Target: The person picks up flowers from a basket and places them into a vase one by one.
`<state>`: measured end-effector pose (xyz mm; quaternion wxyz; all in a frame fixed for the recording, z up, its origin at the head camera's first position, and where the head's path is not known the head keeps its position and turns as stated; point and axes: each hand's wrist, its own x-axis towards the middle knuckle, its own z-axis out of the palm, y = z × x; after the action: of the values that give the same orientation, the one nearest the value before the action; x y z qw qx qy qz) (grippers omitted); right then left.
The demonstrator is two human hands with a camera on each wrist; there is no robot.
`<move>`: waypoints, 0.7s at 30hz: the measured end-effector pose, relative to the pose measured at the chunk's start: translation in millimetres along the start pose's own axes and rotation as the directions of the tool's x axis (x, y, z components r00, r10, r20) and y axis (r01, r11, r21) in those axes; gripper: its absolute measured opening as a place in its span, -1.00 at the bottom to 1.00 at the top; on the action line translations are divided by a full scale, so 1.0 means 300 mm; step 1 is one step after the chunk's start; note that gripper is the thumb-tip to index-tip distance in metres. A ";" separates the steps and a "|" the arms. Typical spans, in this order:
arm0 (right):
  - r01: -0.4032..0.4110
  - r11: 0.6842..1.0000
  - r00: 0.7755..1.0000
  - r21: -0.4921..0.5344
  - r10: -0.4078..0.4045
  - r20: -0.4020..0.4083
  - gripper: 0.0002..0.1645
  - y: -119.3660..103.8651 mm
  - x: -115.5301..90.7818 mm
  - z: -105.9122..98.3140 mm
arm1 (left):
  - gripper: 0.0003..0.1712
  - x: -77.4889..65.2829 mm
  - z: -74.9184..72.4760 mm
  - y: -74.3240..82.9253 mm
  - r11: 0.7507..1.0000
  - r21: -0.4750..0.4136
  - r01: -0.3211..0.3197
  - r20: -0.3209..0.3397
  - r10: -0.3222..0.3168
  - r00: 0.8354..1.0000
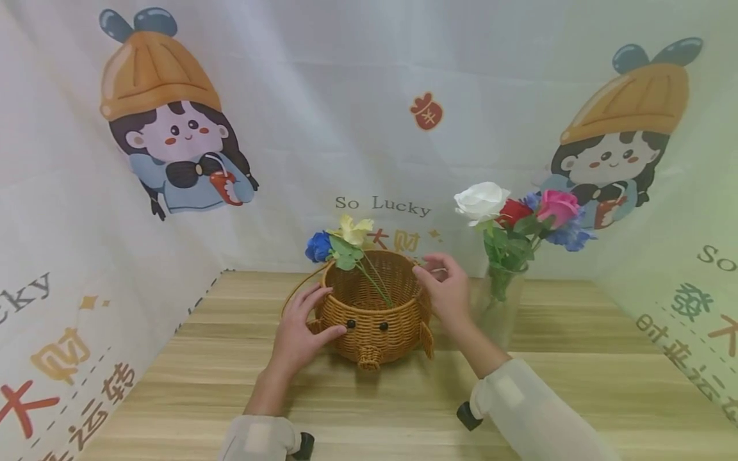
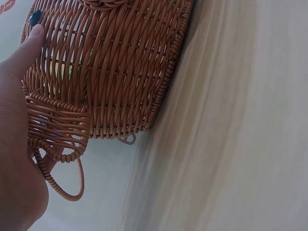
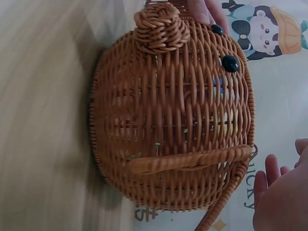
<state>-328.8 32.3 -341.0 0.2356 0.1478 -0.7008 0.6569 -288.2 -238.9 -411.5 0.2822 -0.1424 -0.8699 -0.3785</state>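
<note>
A brown wicker basket [image 1: 375, 336] with a woven snout, black bead eyes and side ears stands on the table. My left hand [image 1: 301, 323] holds its left side, the thumb on the front near one eye and the fingers by the rim; in the left wrist view the ear partly hides those fingers. Inside the basket lean a blue rose [image 1: 318, 247] and a yellow flower [image 1: 353, 230], their green stems reaching the bottom. Close to the right rim is my right hand [image 1: 448, 291]. In the right wrist view that hand [image 3: 284, 197] appears apart from the basket, fingers loosely bent, holding nothing.
Right of the basket, behind my right forearm, stands a clear vase [image 1: 507, 314] with a white rose [image 1: 481, 202], a red rose [image 1: 513, 212], a pink rose [image 1: 558, 208] and blue flowers [image 1: 571, 234]. A printed curtain [image 1: 300, 96] surrounds the wooden table [image 1: 375, 416].
</note>
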 end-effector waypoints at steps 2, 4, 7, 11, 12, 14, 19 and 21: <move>-0.001 1.000 1.000 -0.010 0.001 0.026 -0.69 -0.011 0.012 0.013 | -0.16 0.000 -0.002 0.000 1.000 -0.005 0.004 0.001 -0.004 1.000; -0.010 0.999 0.998 -0.042 0.012 0.057 -0.66 -0.023 0.021 0.025 | -0.16 0.000 -0.003 -0.001 1.000 -0.003 0.006 0.005 -0.006 1.000; -0.029 0.995 0.993 -0.093 0.039 0.108 -0.60 -0.034 0.035 0.043 | -0.16 0.000 -0.005 -0.003 1.000 0.000 0.006 0.010 -0.006 1.000; -0.058 0.993 0.981 -0.102 0.075 0.180 -0.53 -0.041 0.057 0.077 | -0.16 -0.002 -0.009 -0.007 1.000 -0.002 0.005 0.008 -0.005 1.000; -0.072 0.993 0.977 -0.094 0.089 0.194 -0.51 -0.042 0.063 0.085 | -0.16 -0.002 -0.010 -0.008 1.000 -0.004 0.005 0.007 -0.005 1.000; -0.104 0.992 0.968 -0.067 0.117 0.221 -0.49 -0.043 0.073 0.100 | -0.16 -0.002 -0.009 -0.009 1.000 -0.008 0.007 0.008 -0.007 1.000; -0.184 0.983 0.939 0.012 0.172 0.298 -0.44 -0.041 0.098 0.133 | -0.15 0.001 -0.003 -0.010 1.000 -0.021 0.003 0.008 -0.003 1.000; -0.209 0.978 0.926 0.025 0.189 0.327 -0.42 -0.041 0.108 0.145 | -0.15 0.003 -0.002 -0.010 1.000 -0.018 0.003 0.008 -0.002 1.000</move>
<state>-355.6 -8.6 -314.7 0.0452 0.1884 -0.7213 0.6649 -290.0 -241.2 -412.4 0.2772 -0.1452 -0.8677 -0.3863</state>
